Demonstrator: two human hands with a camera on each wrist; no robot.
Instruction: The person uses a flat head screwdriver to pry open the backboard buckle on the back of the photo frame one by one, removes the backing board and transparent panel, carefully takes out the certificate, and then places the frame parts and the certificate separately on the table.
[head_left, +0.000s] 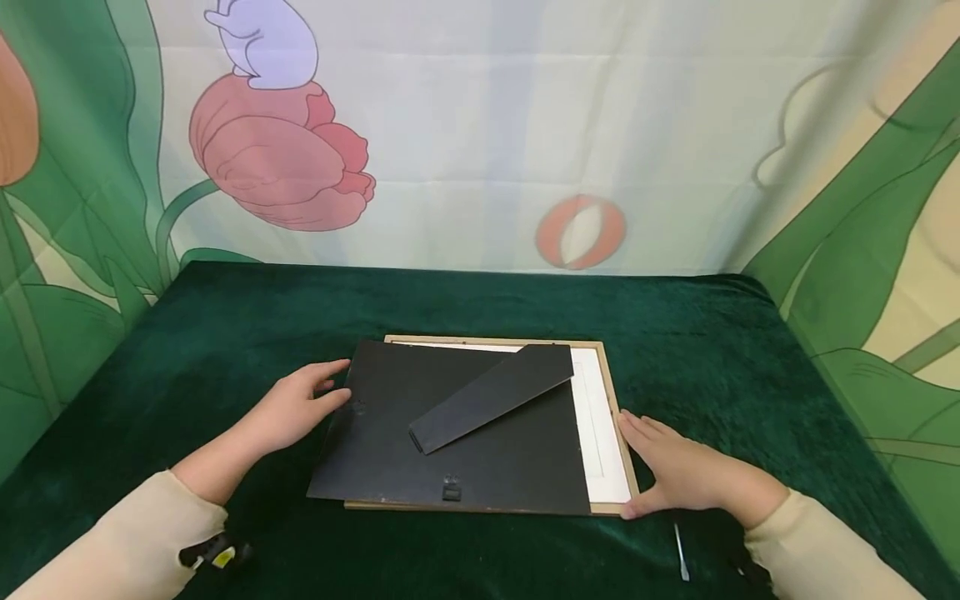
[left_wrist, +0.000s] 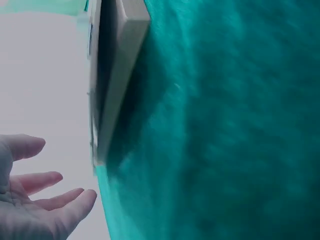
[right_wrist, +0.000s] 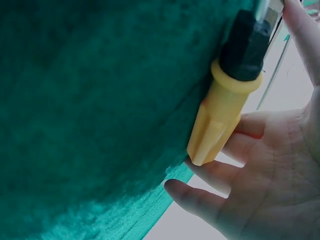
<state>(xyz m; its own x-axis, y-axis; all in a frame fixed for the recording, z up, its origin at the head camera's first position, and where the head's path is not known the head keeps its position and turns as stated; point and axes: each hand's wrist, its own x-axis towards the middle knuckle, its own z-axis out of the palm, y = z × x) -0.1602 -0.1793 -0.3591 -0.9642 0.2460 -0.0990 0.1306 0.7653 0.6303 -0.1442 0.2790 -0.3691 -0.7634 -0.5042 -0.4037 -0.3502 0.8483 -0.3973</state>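
A black backing board with a slanted easel leg lies skewed over a light wooden picture frame, shifted left so its edge overhangs. A white mat shows along the right side. My left hand is beside the board's left edge, fingers spread and loosely bent, holding nothing. My right hand rests at the frame's right side, thumb near the lower corner and fingers extended along the edge. Under its palm lies a screwdriver with a yellow and black handle; only its shaft shows in the head view.
A dark green velvet cloth covers the table. Behind it hangs a printed curtain with flowers and leaves. The frame's wooden rail and the board stand slightly apart in the left wrist view.
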